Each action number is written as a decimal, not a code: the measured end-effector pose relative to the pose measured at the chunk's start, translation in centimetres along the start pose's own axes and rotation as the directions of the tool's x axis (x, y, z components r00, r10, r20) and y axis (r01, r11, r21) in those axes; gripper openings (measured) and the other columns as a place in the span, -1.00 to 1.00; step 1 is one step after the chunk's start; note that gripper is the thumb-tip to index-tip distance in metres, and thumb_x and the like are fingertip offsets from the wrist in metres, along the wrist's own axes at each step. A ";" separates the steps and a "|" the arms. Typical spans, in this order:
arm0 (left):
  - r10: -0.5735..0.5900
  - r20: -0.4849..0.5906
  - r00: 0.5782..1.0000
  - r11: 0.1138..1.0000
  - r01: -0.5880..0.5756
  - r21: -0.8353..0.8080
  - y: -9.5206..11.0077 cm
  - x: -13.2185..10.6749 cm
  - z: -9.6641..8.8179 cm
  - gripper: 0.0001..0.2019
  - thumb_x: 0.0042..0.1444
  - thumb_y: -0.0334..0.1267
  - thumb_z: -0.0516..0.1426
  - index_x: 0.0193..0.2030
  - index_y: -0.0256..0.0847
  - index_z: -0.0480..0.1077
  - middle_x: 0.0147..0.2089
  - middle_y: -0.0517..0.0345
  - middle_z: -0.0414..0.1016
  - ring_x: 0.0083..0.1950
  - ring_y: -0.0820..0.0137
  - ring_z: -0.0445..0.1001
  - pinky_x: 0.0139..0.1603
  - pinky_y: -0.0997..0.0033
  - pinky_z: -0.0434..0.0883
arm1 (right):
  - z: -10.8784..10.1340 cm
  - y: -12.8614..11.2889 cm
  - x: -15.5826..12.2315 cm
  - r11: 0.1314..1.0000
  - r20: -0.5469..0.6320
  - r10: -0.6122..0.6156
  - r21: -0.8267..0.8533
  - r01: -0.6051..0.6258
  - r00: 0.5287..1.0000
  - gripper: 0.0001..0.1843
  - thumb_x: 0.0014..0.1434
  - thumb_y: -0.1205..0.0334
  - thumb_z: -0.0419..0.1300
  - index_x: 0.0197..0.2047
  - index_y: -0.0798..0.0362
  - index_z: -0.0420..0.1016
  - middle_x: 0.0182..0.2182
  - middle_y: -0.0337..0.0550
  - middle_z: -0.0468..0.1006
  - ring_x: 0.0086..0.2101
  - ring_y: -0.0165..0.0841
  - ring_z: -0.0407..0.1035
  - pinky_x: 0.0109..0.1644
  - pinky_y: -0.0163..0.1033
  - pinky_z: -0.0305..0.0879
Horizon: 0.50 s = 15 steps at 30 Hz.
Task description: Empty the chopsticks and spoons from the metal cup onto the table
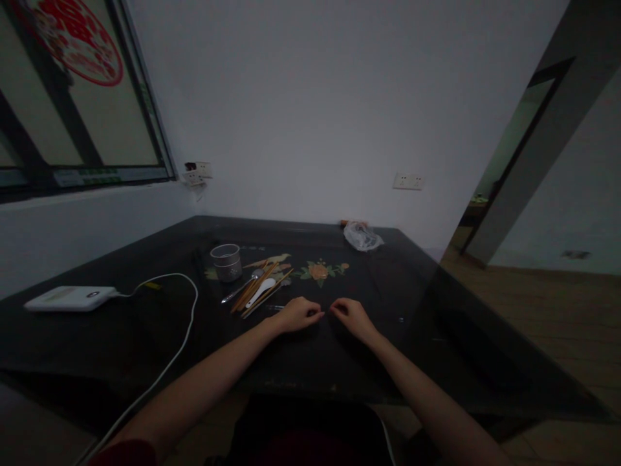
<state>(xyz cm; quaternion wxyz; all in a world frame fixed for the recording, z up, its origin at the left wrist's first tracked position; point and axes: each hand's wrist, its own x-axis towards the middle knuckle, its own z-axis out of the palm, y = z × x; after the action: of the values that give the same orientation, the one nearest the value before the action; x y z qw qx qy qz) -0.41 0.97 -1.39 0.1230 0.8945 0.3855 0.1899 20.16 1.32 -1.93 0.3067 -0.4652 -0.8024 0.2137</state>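
My left hand (301, 314) and my right hand (350, 316) rest side by side on the dark glass table (145, 336), fingers curled and nearly touching each other. What they pinch, if anything, is too small and dark to make out. Just left of my left hand lie several wooden chopsticks (259, 291), a white spoon (261, 292) and a metal spoon (241, 289). A small metal cup (226, 261) stands behind the cutlery.
A white power bank (70, 298) with a white cable (182, 336) lies at the left. A crumpled plastic bag (361, 236) sits by the far wall. A flower pattern (321, 270) shows under the glass. The table's right edge borders wooden floor.
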 end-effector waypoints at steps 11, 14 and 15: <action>0.007 -0.009 1.000 1.000 -0.007 -0.031 -0.1 0.1 0.3 -0.68 0.20 -0.11 -0.01 -0.46 -0.23 0.39 -0.58 0.25 0.30 -0.54 0.53 0.22 -0.48 0.52 0.05 | 0.2 0.3 0.0 0.999 0.011 -0.020 -0.042 0.020 1.000 -0.80 0.13 0.25 0.11 -0.35 0.08 0.56 -0.44 -0.13 0.56 -0.42 -0.35 0.38 -0.34 -0.32 0.22; -0.002 -0.007 1.000 0.999 0.002 -0.032 -0.1 0.1 0.2 -0.67 0.20 -0.10 -0.01 -0.45 -0.23 0.40 -0.59 0.25 0.30 -0.55 0.53 0.22 -0.49 0.53 0.05 | 0.1 0.1 0.0 0.999 0.022 -0.014 -0.032 0.015 1.000 -0.81 0.13 0.26 0.10 -0.35 0.08 0.56 -0.43 -0.13 0.57 -0.41 -0.35 0.39 -0.32 -0.31 0.23; -0.002 -0.006 1.000 0.999 0.002 -0.032 0.0 0.1 0.2 -0.67 0.20 -0.11 -0.01 -0.45 -0.23 0.40 -0.59 0.25 0.31 -0.55 0.53 0.22 -0.49 0.53 0.05 | 0.1 0.1 0.0 1.000 0.023 -0.014 -0.028 0.014 1.000 -0.81 0.13 0.27 0.10 -0.34 0.08 0.56 -0.42 -0.13 0.57 -0.40 -0.35 0.40 -0.31 -0.31 0.23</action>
<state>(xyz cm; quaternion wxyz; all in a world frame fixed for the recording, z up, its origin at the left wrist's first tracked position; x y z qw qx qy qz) -0.29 1.05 -1.57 0.1363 0.8915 0.3836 0.1988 20.12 1.35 -2.08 0.2924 -0.4612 -0.8121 0.2057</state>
